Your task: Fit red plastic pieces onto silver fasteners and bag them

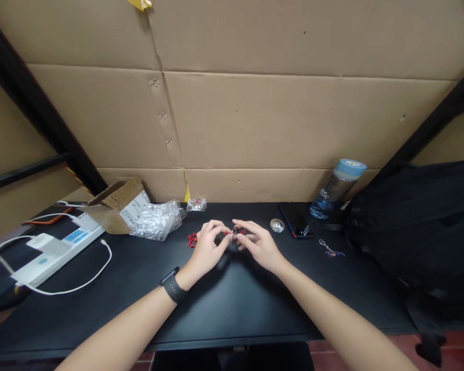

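Above the middle of the black table, my left hand (pixel 210 243) and my right hand (pixel 261 244) meet at a small round, shiny, clear-looking piece (pixel 234 235), seen nearly edge-on. Thumb and fingertips of both hands pinch it from either side. Bits of red cord or ribbon show at the fingertips; how they join the round piece I cannot make out. Beside my left hand lies a bunch of red cords (pixel 192 239). To the right of my right hand rests a round, clear, shiny disc or lid (pixel 277 225).
At left stand a white power strip (pixel 58 251) with cables, an open cardboard box (pixel 118 203) and crumpled clear plastic bags (pixel 156 220). A small clear packet (pixel 197 204) lies behind my hands. Rightward are a phone (pixel 296 221), a keychain (pixel 332 251), a water bottle (pixel 334 189) and a black backpack (pixel 417 232).
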`<state>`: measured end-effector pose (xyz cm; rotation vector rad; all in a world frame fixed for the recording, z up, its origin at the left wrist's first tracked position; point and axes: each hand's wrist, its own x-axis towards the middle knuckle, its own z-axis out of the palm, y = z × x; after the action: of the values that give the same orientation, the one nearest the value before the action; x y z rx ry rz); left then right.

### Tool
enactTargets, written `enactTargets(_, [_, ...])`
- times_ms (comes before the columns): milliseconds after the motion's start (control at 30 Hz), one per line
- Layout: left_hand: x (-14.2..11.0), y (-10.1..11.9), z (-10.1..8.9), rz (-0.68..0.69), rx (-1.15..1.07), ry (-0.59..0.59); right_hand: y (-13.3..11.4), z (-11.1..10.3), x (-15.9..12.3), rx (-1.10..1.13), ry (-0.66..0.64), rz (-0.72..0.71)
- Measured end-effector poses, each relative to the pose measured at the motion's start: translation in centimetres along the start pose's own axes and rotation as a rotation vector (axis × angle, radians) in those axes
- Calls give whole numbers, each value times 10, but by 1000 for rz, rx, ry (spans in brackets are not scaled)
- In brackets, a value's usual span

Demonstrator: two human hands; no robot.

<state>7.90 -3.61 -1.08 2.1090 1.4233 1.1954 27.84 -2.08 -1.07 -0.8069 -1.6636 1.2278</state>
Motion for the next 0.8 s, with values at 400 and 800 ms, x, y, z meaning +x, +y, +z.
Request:
enactTargets(400, [5,8,-11,79,180,-84,3,-3,3,196,5,152])
enactTargets(800, [16,-58,-116,-423,928,-124,-4,-21,6,-2,50,102])
